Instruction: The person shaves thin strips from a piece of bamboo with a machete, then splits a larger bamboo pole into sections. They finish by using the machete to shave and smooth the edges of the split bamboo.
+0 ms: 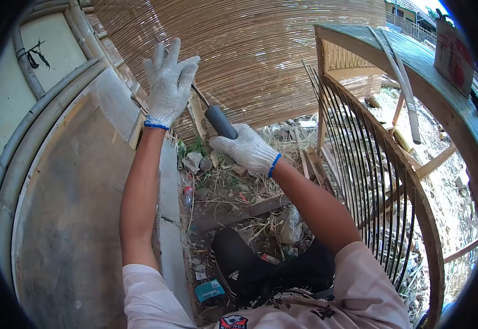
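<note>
Both hands wear white knit gloves with blue cuffs. My left hand (169,85) is raised at the upper left in front of the woven bamboo screen (261,49), fingers spread apart. To its lower right, my right hand (247,147) is closed round the thick dark grey handle (221,123) of a hand tool. A thin bent metal shaft (200,95) runs from this handle up and left, passing behind my left hand, which hides the tool's far end.
A stained board (80,214) edged with bamboo poles stands left. At right, a wooden frame holds thin dark rods (368,148) beside a tabletop (414,60) bearing a cardboard box (454,55). Wood scraps, dry straw and a teal packet (210,290) litter the ground around my knees.
</note>
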`<control>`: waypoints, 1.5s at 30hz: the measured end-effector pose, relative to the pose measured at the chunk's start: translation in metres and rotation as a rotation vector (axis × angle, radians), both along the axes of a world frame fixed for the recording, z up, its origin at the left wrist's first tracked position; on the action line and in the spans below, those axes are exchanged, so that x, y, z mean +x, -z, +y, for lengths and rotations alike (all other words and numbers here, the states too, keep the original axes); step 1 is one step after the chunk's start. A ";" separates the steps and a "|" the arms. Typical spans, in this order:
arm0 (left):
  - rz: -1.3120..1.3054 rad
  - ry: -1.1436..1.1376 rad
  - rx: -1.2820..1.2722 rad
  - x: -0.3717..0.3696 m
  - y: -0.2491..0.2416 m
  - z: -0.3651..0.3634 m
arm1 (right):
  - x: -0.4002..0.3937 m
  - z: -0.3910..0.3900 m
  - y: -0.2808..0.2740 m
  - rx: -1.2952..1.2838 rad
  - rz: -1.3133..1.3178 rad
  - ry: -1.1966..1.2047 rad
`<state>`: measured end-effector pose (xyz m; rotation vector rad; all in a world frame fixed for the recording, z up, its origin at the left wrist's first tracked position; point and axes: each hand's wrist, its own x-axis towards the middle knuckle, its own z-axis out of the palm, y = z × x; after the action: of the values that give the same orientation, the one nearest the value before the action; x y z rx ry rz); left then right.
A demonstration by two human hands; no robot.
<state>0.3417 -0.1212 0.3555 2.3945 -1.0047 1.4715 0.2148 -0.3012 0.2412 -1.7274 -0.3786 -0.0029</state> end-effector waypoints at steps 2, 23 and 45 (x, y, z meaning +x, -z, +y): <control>-0.044 -0.005 0.077 -0.007 0.005 0.002 | -0.004 0.017 0.003 0.091 -0.009 -0.016; 0.079 0.019 -0.179 0.002 0.004 0.036 | 0.018 0.015 0.012 -0.564 -0.394 0.384; 0.424 0.099 -0.566 -0.007 0.020 -0.006 | 0.051 0.019 0.077 -0.196 0.141 0.001</control>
<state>0.3344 -0.1275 0.3355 2.0688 -0.5107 0.9761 0.2654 -0.2825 0.1644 -1.9084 -0.2813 0.1591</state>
